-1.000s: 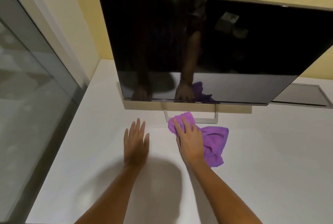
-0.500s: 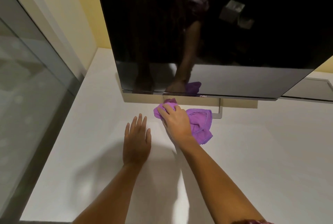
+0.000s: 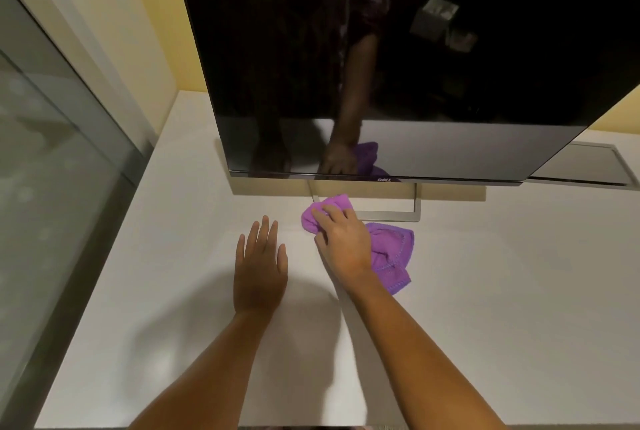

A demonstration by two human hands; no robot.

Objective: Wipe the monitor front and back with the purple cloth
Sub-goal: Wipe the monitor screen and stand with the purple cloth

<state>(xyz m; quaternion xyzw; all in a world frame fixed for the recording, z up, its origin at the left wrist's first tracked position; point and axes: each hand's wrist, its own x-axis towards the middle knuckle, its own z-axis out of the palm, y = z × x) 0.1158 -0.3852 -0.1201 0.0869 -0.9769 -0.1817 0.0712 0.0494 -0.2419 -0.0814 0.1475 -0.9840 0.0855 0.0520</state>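
A large black monitor point(image 3: 398, 59) stands on a silver stand point(image 3: 388, 215) at the back of the white desk point(image 3: 502, 308); its dark screen reflects my arms. The bunched purple cloth point(image 3: 391, 249) lies on the desk just in front of the stand. My right hand point(image 3: 341, 242) lies over the cloth with its fingers curled round the cloth's far fold. My left hand point(image 3: 259, 267) rests flat on the desk to the left of the cloth, fingers straight, holding nothing.
A glass partition point(image 3: 52, 170) runs along the desk's left edge. A yellow wall point(image 3: 194, 59) rises behind the monitor. A metal-framed cable flap point(image 3: 585, 166) sits in the desk at the back right, partly behind the screen.
My right hand has gathered the cloth from spread out into a bunch and its fingers have curled on it. The view has moved closer to the monitor. My left hand stays flat.
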